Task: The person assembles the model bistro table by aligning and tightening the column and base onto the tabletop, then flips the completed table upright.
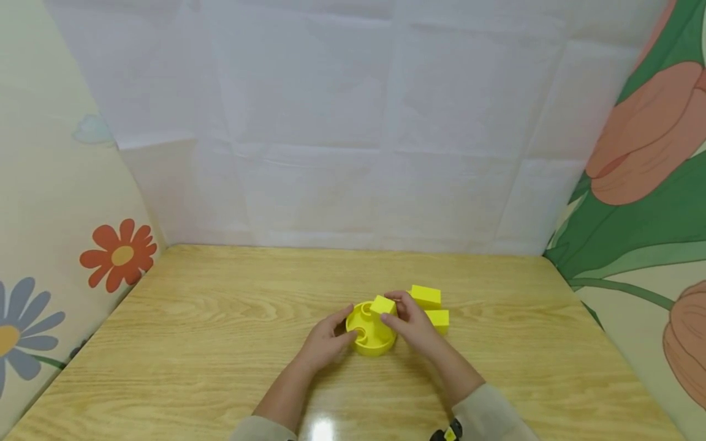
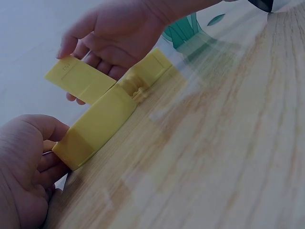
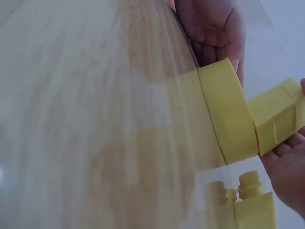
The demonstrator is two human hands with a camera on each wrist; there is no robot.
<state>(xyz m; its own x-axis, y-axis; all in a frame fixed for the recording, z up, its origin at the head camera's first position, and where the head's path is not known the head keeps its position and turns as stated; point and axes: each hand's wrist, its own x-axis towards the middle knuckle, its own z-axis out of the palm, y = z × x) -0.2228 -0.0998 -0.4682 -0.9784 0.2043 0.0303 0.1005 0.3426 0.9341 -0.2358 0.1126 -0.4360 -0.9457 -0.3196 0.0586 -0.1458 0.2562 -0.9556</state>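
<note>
A round, shallow yellow plastic dish (image 1: 372,351) with raised ring sockets inside lies on the table. My left hand (image 1: 324,344) grips its left rim, thumb inside by a socket and fingers outside. In my right hand (image 1: 418,326) I hold a tapered yellow plastic block (image 1: 383,305), pinched between thumb and fingers. This block stands tilted at the dish's right side, its lower end right at the rim in the right wrist view, where the dish wall (image 3: 226,112) hides part of it.
Just right of the dish, behind my right hand, lie two more yellow blocks, a far one (image 1: 426,297) and a near one (image 1: 439,320). Knobbed pegs (image 3: 249,185) stick out at an end. A white sheet (image 1: 309,122) hangs behind the wooden table (image 1: 220,318).
</note>
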